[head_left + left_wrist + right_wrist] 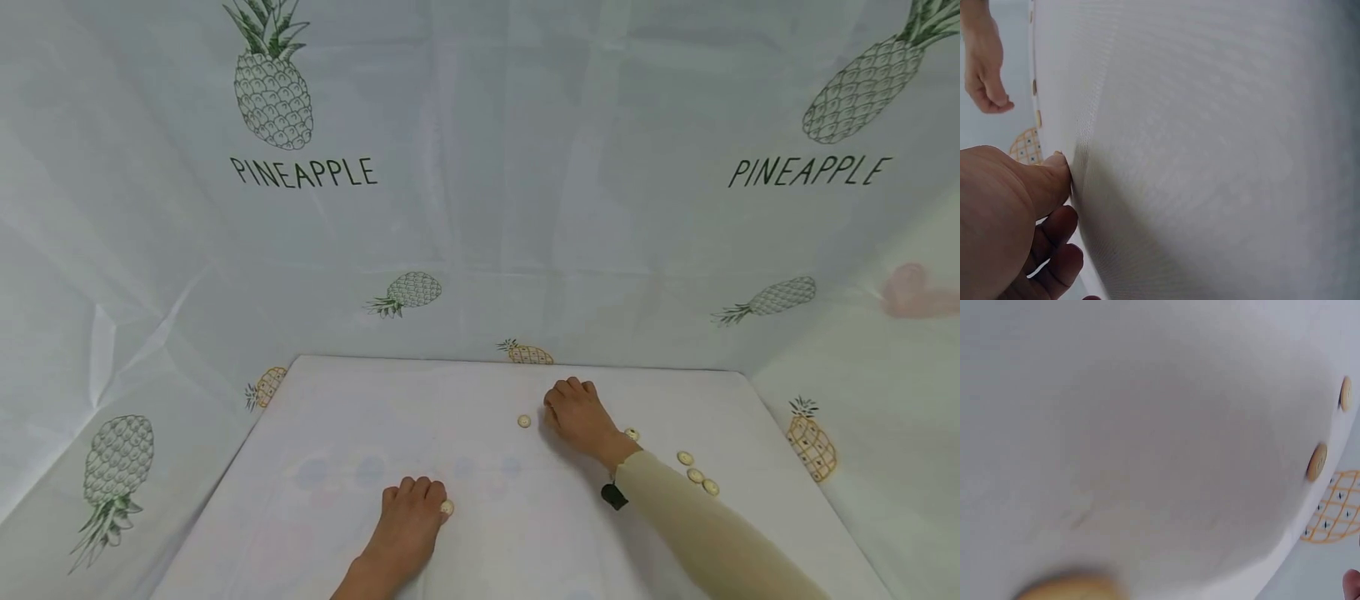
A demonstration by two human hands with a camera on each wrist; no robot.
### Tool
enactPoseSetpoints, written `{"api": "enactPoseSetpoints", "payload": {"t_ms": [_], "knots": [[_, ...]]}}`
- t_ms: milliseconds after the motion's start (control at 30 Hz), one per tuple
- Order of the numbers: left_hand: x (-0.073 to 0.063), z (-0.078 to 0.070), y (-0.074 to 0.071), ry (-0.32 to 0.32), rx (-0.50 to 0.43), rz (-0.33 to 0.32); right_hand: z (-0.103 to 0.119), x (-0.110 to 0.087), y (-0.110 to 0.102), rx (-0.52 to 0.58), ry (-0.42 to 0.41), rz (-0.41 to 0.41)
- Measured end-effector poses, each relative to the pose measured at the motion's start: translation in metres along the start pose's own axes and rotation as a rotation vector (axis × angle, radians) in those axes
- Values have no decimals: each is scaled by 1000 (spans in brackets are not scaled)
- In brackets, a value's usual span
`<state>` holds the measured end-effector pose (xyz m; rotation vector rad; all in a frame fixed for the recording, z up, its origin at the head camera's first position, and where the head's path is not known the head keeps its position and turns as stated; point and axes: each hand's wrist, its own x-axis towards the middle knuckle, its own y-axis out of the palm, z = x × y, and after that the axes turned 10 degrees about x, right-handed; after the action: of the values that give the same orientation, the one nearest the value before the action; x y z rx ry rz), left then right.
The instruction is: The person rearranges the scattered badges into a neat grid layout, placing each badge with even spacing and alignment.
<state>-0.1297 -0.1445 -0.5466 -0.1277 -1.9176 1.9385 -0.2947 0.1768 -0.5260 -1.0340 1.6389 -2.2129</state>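
Low over the white tabletop, my left hand (pixel 408 525) has its fingers curled and its thumb down at the surface. A small pale wooden disc (pixel 447 507) shows at the thumb side of that hand, pinched there. My right hand (pixel 585 417) is farther back, toward the far edge, its fingers loosely bent. In the left wrist view the right hand (pixel 986 65) hangs with thumb and fingertips close together, and no piece shows between them. Just left of it lies another wooden disc (pixel 524 422). One marked disc (pixel 632 434) sits beside the right wrist.
Three more discs lie at the right, one (pixel 686 457) apart from a close pair (pixel 695 475). A black piece (pixel 613 497) hangs at the right wrist. White pineapple-printed cloth (pixel 495 208) rises behind the tabletop (pixel 360 392) and along its sides.
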Motion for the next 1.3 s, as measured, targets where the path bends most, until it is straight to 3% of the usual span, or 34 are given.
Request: {"api": "enactPoseSetpoints", "payload": {"t_ms": [267, 600, 700, 933, 1300], "knots": [[0, -1, 0, -13, 1, -26, -15, -31, -17, -40, 23, -54], [1, -2, -1, -14, -4, -13, -33, -83, -38, -79, -82, -159], [1, -2, -1, -13, -7, 1, -34, -100, -43, -72, -64, -137], [1, -2, -3, -15, 2, 26, -27, -129, -50, -25, -46, 12], [-2, -2, -5, -6, -22, 34, -18, -137, -47, -28, 8, 47]]}}
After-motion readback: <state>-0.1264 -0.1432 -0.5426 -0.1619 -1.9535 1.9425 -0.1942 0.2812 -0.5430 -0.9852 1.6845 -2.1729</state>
